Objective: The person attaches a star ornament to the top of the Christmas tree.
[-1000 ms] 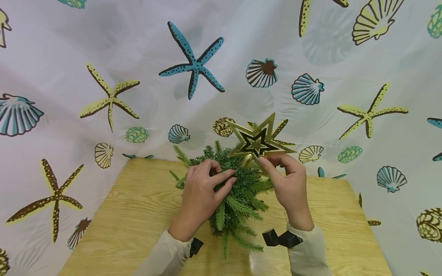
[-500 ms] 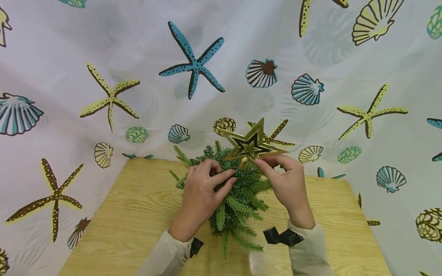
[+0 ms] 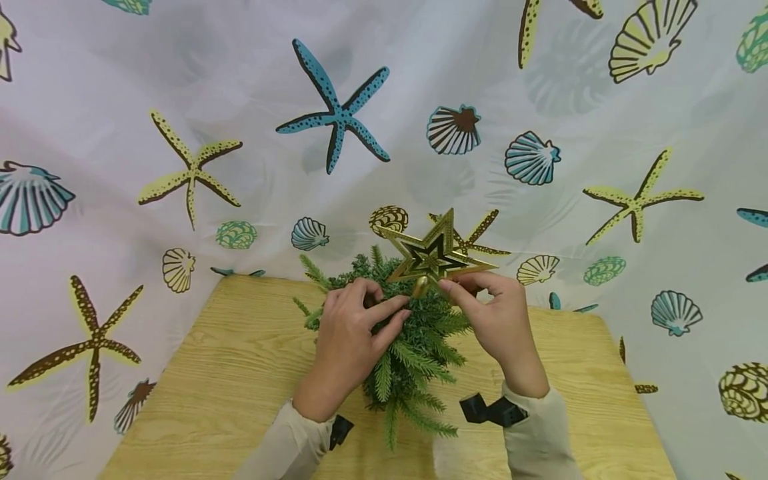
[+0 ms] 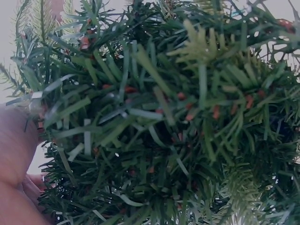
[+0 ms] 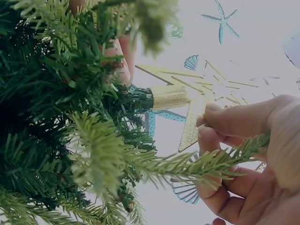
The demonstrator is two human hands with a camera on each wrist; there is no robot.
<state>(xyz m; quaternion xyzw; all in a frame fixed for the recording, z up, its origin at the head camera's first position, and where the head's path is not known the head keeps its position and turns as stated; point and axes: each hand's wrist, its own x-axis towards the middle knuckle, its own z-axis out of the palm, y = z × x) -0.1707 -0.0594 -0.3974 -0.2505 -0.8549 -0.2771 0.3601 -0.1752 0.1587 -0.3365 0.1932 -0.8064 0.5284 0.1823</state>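
A small artificial Christmas tree (image 3: 414, 363) stands on the table, with dark and light green sprigs. My left hand (image 3: 353, 333) reaches into its top from the left, thumb and forefinger pinching the greenery there; their tips are partly hidden. With thumb and fingers, my right hand (image 3: 503, 327) pinches a lower point of a gold star tree topper (image 3: 429, 257). In the right wrist view, the topper's gold sleeve (image 5: 168, 97) meets the tree's top twig end-on, its open end around the tip. Green needles (image 4: 154, 122) fill most of the left wrist view.
The wooden table (image 3: 240, 373) lies under the tree. A white curtain (image 3: 240, 80) printed with starfish and shells hangs behind and at both sides. Black wrist cameras (image 3: 492, 410) sit at the cuffs. One sprig (image 5: 220, 164) crosses in front of my right hand.
My right hand has brought the star left and slightly down, so its sleeve sits closer to the left fingertips at the tree's top. The left hand has stayed in place.
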